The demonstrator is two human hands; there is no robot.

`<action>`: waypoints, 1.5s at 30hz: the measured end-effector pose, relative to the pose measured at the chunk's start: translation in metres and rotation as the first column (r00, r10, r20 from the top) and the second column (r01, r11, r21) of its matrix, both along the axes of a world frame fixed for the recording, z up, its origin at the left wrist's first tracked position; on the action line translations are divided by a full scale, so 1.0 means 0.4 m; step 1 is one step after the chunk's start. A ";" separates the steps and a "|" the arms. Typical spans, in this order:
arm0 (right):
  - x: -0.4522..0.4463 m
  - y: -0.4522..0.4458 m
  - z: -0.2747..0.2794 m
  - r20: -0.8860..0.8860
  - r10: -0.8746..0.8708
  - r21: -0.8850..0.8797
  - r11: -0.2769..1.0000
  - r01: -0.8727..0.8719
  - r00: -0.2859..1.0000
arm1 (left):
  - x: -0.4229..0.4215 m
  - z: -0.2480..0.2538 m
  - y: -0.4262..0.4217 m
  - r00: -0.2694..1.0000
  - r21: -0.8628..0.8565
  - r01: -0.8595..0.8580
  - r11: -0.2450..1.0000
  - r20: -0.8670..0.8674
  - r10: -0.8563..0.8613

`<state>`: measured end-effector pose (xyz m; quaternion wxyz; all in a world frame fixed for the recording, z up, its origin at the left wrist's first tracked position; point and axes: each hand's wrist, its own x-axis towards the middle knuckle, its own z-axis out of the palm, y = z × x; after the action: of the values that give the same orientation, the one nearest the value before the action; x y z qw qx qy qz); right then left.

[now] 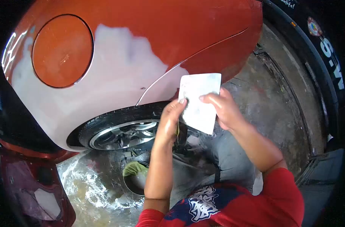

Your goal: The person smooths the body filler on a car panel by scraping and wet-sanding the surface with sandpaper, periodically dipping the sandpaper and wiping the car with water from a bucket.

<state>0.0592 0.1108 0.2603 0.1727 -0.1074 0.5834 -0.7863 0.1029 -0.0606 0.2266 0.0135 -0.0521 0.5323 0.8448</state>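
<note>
Centre of frame: white sheet (196,84), seemingly light, pliable; fingers (177,106) of left hand (168,121) and right hand (228,109) pinch opposite sides, sensible holds.

A smudged white sheet (198,108) is held flat, slightly tilted

Stained grey floor (252,92) bearing everything, shining wet at lower left, whitish residue (94,192) spreading there. Dark round container (131,186) standing on it, green cloth (134,168) draping over its rim.
</note>
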 end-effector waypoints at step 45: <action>-0.010 -0.180 0.079 0.113 -0.153 -0.198 0.965 0.173 0.982 | -0.010 0.143 -0.140 0.959 -0.217 -0.137 0.967 0.215 0.185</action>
<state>0.0553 0.0388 0.2920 0.1232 -0.0382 0.4963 -0.8585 0.0991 -0.1165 0.2840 0.0016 -0.1956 0.6030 0.7734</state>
